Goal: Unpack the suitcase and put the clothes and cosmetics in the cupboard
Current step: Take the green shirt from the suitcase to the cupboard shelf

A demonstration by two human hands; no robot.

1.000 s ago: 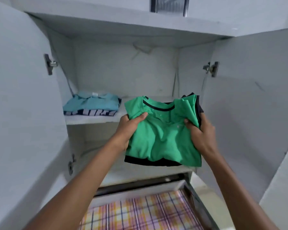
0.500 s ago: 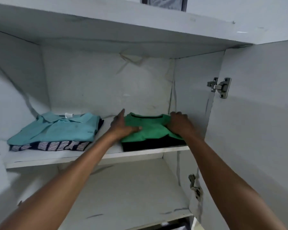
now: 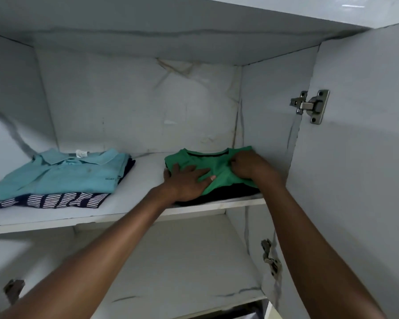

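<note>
Since a second ago the green shirt [image 3: 207,168] has gone from being held up in front of the open cupboard [image 3: 136,107] to sitting on the upper shelf [image 3: 145,178], right-hand side, on top of a dark folded garment [image 3: 226,194] that pokes out underneath at the front edge, so that piece is basically put away. Going down in size: over on the left of the same shelf there's a teal polo [image 3: 62,173] stacked on a navy striped top [image 3: 48,200], well apart from the green pile, and the lower shelf [image 3: 171,261] below looks bare in what's visible. Two door hinges [image 3: 310,105] show on the right door. Hands now: the left hand [image 3: 186,180] lies flat with fingers spread on the green fabric, pressing it down rather than gripping. The right hand [image 3: 248,165] has its fingers curled and looks like it's pinching a bit of the shirt near the collar, probably tidying a fold. My guess is this is just the final smoothing before both hands come off. Suitcase and cosmetics aren't in view, so can't say how much is left.
</note>
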